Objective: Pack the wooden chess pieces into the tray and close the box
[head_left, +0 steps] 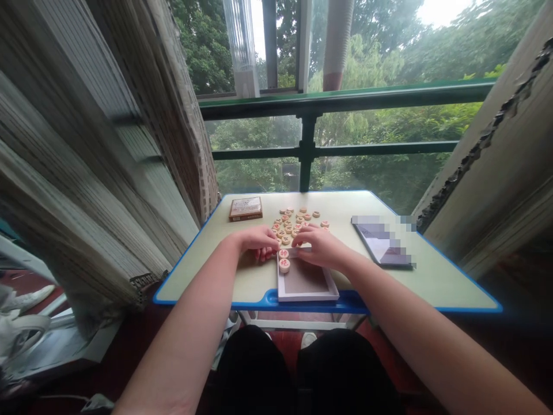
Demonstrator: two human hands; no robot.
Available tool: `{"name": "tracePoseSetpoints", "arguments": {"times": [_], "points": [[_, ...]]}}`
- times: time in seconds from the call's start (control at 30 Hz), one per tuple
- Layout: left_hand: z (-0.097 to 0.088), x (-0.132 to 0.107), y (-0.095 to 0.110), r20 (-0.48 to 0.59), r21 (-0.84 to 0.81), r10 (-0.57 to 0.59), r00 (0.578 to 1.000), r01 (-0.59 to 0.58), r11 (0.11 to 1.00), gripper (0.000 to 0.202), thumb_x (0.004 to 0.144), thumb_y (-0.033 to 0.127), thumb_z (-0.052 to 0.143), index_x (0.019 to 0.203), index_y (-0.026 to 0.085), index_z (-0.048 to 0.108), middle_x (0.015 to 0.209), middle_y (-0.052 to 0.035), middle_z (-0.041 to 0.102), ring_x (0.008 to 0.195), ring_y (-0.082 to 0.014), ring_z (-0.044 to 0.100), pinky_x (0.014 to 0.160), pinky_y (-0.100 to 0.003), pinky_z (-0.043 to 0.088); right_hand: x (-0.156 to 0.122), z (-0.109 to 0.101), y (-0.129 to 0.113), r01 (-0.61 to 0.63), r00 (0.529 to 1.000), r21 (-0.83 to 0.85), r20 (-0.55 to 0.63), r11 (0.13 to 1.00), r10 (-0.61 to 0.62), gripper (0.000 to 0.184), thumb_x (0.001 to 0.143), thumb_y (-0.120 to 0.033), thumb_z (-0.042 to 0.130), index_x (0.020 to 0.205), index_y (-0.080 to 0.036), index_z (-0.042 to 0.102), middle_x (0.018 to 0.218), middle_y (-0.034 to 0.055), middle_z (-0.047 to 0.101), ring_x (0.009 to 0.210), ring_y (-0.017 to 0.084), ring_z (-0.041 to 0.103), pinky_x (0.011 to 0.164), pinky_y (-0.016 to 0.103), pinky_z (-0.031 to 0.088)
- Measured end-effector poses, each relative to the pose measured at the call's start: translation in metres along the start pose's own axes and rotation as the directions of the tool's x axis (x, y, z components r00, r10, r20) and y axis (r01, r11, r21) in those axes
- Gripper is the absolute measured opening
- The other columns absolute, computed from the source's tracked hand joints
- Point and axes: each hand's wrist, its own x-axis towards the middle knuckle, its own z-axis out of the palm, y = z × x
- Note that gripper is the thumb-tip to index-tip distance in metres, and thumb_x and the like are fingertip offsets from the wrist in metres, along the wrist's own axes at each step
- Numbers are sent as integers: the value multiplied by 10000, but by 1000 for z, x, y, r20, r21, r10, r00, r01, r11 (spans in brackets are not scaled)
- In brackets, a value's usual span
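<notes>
Round wooden Chinese chess pieces (286,239) lie in a loose cluster beyond a shallow open box (309,279). Two pieces with red characters, the upper piece (283,253) and the lower piece (284,266), sit one in front of the other along the box's left side. My left hand (260,242) is beside the box's far left corner, fingers curled and thumb tip close to a piece; whatever it may pinch is hidden. Over the box's far edge, my right hand (317,245) bends its fingers toward the cluster, thumb and fingers apart, no piece visible between them.
A flat brown box (245,208) lies at the table's far left. On the right is a dark, partly blurred flat object (383,242). The pale table (203,274) has a blue rim. Curtains (173,115) flank a window with a green railing (345,102).
</notes>
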Motion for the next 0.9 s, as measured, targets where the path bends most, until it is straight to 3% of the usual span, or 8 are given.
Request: {"name": "tracePoseSetpoints", "arguments": {"times": [0.17, 0.23, 0.27, 0.33, 0.4, 0.43, 0.6, 0.9], "points": [[-1, -1, 2, -87, 39, 1, 996, 2, 999, 221, 664, 340, 594, 573, 138, 588, 370, 29, 466, 300, -65, 335, 317, -195, 220, 2, 9, 10, -3, 1000, 20, -2, 1000, 3, 125, 707, -95, 578, 741, -176, 667, 762, 35, 649, 774, 159, 536, 728, 277, 425], [-1, 3, 1, -221, 66, 53, 974, -40, 997, 255, 694, 340, 553, 535, 141, 556, 378, 30, 447, 318, -61, 323, 340, -199, 228, 3, 11, 14, -25, 999, 15, -24, 1000, 26, 121, 710, -100, 583, 745, -179, 668, 769, 34, 649, 776, 158, 536, 715, 270, 424], [-1, 6, 0, -334, 110, 96, 938, -63, 992, 263, 705, 330, 534, 519, 144, 541, 393, 27, 448, 342, -66, 344, 363, -201, 255, 3, 11, 16, -37, 999, 4, -36, 999, 37, 119, 712, -104, 587, 748, -181, 670, 774, 35, 650, 780, 160, 535, 716, 270, 424], [-2, 13, -3, -567, 261, 221, 793, -81, 962, 256, 717, 312, 515, 526, 145, 547, 450, 12, 485, 428, -88, 424, 445, -212, 339, 4, 11, 19, -56, 997, -17, -54, 998, 55, 119, 721, -109, 591, 756, -183, 677, 784, 39, 653, 794, 164, 533, 726, 273, 422], [-2, 19, -5, -670, 416, 353, 653, -64, 907, 224, 728, 314, 513, 632, 143, 623, 581, -18, 575, 567, -125, 510, 572, -234, 412, 5, 11, 21, -58, 997, -26, -60, 998, 56, 121, 736, -120, 591, 768, -186, 688, 801, 44, 658, 803, 163, 535, 731, 271, 422], [-3, 21, -6, -666, 474, 402, 629, -60, 879, 223, 734, 315, 513, 718, 148, 660, 685, -36, 618, 652, -145, 543, 648, -247, 434, 6, 12, 23, -52, 997, -24, -58, 998, 51, 119, 746, -130, 592, 775, -187, 693, 808, 47, 661, 804, 162, 538, 730, 269, 423], [-3, 25, -9, -538, 585, 434, 723, -51, 810, 303, 771, 292, 468, 936, 197, 704, 1025, -65, 629, 957, -192, 561, 896, -255, 403, 12, 14, 28, -21, 997, -3, -69, 1000, 20, 122, 777, -165, 596, 788, -192, 714, 812, 55, 666, 788, 157, 558, 734, 272, 427], [-7, 27, -10, -678, 499, 317, 663, 99, 861, 218, 728, 338, 551, 780, 171, 683, 793, -80, 676, 762, -200, 586, 717, -270, 424, 18, 13, 32, 25, 996, -18, -91, 1000, -27, 123, 782, -154, 598, 770, -189, 715, 793, 51, 671, 784, 159, 580, 846, 330, 409]]}}
